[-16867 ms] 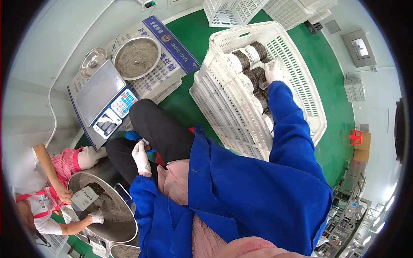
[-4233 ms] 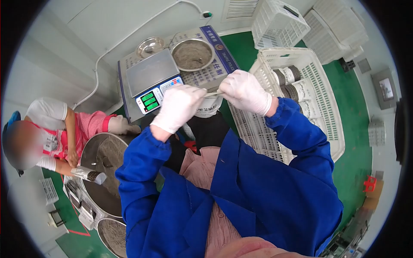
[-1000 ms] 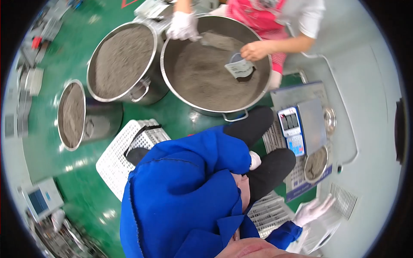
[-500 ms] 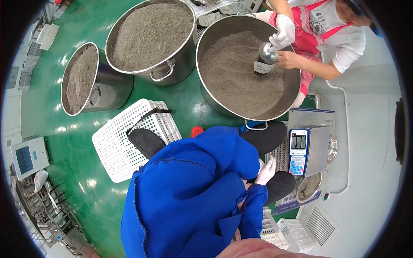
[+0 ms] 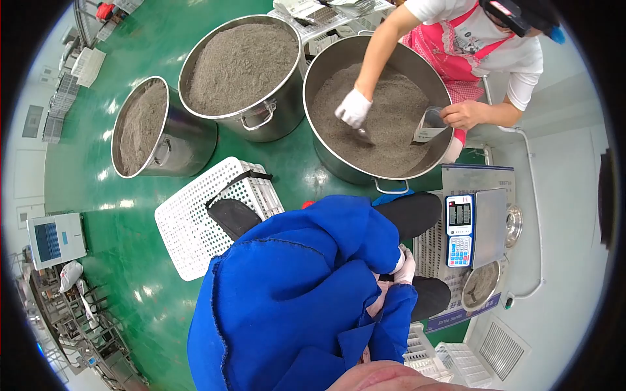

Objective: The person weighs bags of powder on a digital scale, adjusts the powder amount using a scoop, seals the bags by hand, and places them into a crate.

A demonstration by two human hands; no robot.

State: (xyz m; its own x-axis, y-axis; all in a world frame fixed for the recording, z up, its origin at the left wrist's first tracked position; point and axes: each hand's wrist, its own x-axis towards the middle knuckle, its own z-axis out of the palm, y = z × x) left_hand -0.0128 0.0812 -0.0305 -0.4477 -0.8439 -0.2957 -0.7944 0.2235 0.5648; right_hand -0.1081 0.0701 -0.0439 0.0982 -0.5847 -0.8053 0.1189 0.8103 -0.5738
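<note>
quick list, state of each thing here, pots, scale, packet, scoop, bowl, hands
left hand: gloved, mostly hidden
right hand: gloved, grip unclear
large pot: uncovered, part filled with grey powder
middle pot: uncovered, heaped
small pot: uncovered, filled
scale: unloaded, display unreadable
metal bowl: powder in it
packet: tilted, in the co-worker's bare hand
scoop: in the co-worker's gloved hand

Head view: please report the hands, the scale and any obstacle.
Right hand and left hand close together, grip unclear. Scale beyond knees. Left sleeve partly blocks view.
</note>
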